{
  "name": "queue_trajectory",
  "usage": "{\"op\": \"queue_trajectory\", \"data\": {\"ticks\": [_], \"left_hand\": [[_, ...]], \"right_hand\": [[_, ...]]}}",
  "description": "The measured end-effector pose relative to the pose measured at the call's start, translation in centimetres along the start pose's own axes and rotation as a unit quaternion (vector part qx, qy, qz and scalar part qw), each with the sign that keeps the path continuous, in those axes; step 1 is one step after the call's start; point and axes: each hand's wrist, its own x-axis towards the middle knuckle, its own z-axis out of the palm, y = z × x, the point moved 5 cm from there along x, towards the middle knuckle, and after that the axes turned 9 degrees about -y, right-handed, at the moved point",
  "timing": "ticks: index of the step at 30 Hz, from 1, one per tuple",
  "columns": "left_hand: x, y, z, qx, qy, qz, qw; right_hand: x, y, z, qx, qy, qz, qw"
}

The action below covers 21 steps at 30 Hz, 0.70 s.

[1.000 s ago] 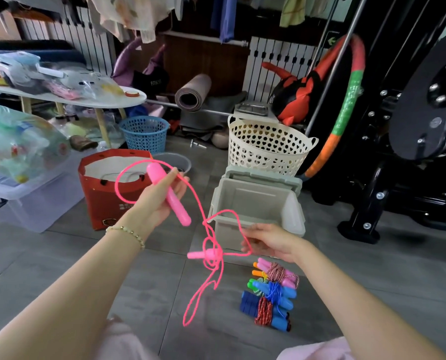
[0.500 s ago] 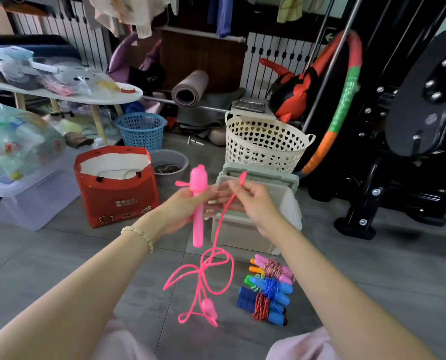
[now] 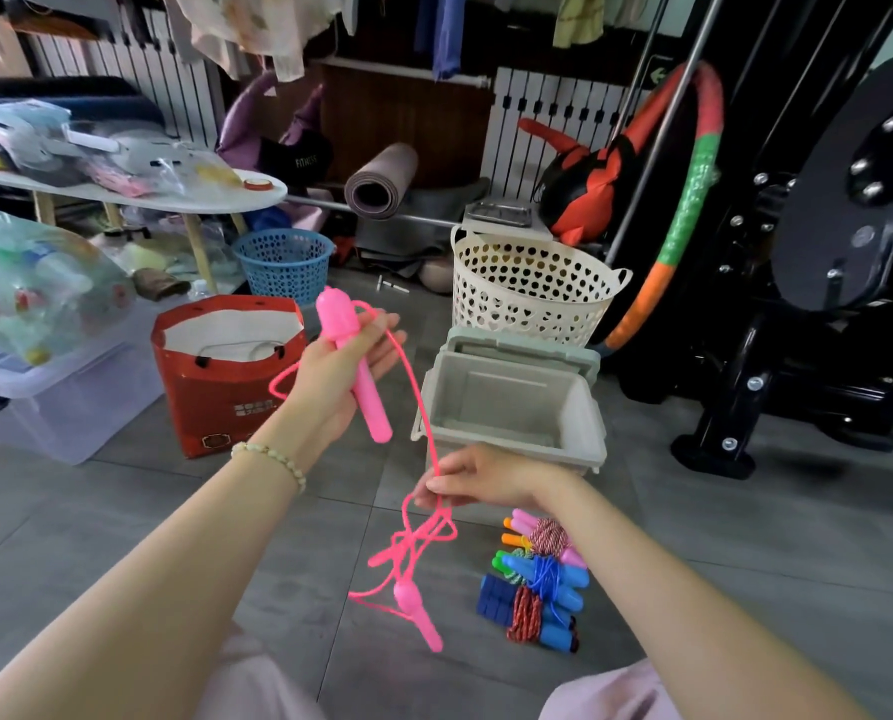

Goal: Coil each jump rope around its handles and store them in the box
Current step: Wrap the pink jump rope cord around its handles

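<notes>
Two bare hands work on one pink plastic jump rope in the middle of the frame, above the grey tiled floor. The left hand holds the first handle nearly upright, a little tilted. It lies across the palm with the fingers rather stretched, and the thumb is hidden behind, so I judge this grip to be closed on the handle, but not tightly. The right hand, lower and more to the right, has its grip pinched on the thin pink cord, which runs from the top of the first handle down in a long curve to the fingertips. Under the pinch the cord hangs in a loose tangle. The second handle dangles at its bottom, close to the floor or touching it; I cannot tell which.

The grey plastic box stands open just behind the right hand. Several already wound ropes lie on the floor at lower right.

To my eye the rope is light and the cord smooth, springy and somewhat slippery, so turns may slide off. It seems better to take both handles together at their thick middle and to guide the cord with a pinch close to them, under a little tension.
</notes>
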Motion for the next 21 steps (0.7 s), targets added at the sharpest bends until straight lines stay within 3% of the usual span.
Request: {"op": "queue_trajectory", "data": {"ticks": [1,3,5,7,9,11,13,15,18,21], "left_hand": [[0.2,0.1,-0.5,0.001,0.005,0.003,1.000],[0.1,-0.5,-0.9,0.038,-0.024,-0.038,0.998],[-0.8,-2.6,-0.3,0.103,-0.099,-0.135,0.981],[-2.3,-4.8,0.6,0.202,-0.197,-0.216,0.935],[-3.4,-5.7,1.7,0.274,-0.265,-0.217,0.899],[-3.1,-4.9,2.4,0.261,-0.239,-0.178,0.918],[-2.3,-3.3,2.5,0.191,-0.178,-0.127,0.957],[-1.6,-2.2,2.5,0.135,-0.135,-0.087,0.978],[-1.1,-1.8,2.5,0.104,-0.097,-0.082,0.986],[-0.5,-1.3,1.3,0.068,-0.061,-0.067,0.994]], "right_hand": [[-0.1,0.2,-0.3,0.001,0.011,0.002,1.000],[-0.4,-0.8,-1.5,0.107,0.096,-0.068,0.987],[-1.1,-2.9,-3.1,0.215,0.197,-0.177,0.940],[-2.2,-4.8,-4.6,0.279,0.274,-0.260,0.883],[-3.2,-5.5,-5.5,0.319,0.324,-0.296,0.840],[-3.4,-5.2,-5.7,0.349,0.341,-0.290,0.823],[-2.6,-4.6,-5.3,0.370,0.302,-0.266,0.837],[-1.3,-4.3,-3.8,0.367,0.210,-0.233,0.875],[0.3,-4.0,-0.7,0.307,0.067,-0.170,0.934],[0.6,-2.4,0.8,0.206,-0.025,-0.092,0.974]]}}
